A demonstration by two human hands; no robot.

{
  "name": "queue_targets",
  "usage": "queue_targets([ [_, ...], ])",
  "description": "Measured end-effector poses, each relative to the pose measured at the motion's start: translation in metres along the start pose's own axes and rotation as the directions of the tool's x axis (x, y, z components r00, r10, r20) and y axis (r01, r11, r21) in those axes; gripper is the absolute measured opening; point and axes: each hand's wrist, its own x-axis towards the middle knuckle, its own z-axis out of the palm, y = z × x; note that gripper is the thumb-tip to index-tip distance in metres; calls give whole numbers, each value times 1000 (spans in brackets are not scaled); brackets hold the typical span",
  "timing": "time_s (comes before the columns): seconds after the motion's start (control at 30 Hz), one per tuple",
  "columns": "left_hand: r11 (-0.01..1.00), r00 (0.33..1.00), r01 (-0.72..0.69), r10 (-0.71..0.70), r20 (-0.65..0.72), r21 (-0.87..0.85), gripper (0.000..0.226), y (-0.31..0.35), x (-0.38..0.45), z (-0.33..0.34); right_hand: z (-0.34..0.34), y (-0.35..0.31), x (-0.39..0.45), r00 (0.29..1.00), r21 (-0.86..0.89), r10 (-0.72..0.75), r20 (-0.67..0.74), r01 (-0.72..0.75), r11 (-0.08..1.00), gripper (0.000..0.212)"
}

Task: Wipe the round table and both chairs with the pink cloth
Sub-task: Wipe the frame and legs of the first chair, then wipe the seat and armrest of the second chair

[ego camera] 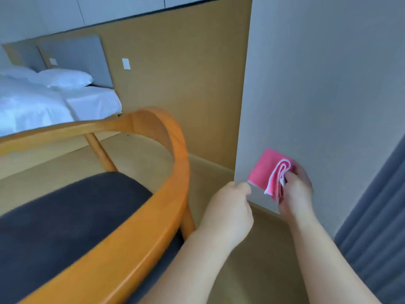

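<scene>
A wooden chair (153, 220) with a curved orange backrest and a dark seat cushion (65, 220) fills the lower left. My right hand (295, 189) grips the folded pink cloth (267, 172) in the air, to the right of the chair and in front of a white wall. My left hand (230, 207) hovers just left of the cloth with its fingers curled shut, holding nothing and off the chair. The round table and a second chair are out of view.
A bed (43, 102) with white sheets and a pillow stands at the left behind the chair. A tan wood wall panel (186, 73) and white wall (317, 84) rise ahead. A grey curtain (377, 227) hangs at the right. Light floor (252, 260) lies below my arms.
</scene>
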Motion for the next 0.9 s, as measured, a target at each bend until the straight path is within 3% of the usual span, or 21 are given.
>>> queue_targets([
  [0.17,960,979,61,-112,-173,-273,27,80,75,-109,41,-152,-10,988,7,-27,152,27,1000,28],
  [0.27,915,968,176,-228,-106,-362,46,110,113,-201,86,-239,-27,957,52,25,289,-41,998,25],
  [0.33,905,974,201,-227,-26,-375,53,125,129,-264,119,-291,-42,923,137,79,378,-140,981,28],
  [0.47,901,981,175,-195,-10,-398,37,145,140,-391,188,-384,-80,851,211,139,507,-279,937,41],
  [0.57,901,973,184,-222,-54,-393,25,145,132,-482,235,-437,-113,826,202,172,537,-324,924,25],
  [0.63,907,967,188,-239,-90,-378,20,139,122,-534,261,-461,-133,826,181,203,525,-342,922,35],
  [0.77,886,968,215,-248,-28,-411,19,121,94,-612,310,-490,-179,631,-18,161,759,-227,974,57],
  [0.83,855,958,267,-287,24,-444,23,110,74,-640,333,-492,-198,532,-89,153,833,-145,985,48],
  [0.9,841,936,332,-350,39,-426,33,98,50,-661,356,-492,-216,484,-96,172,858,-179,979,40],
])
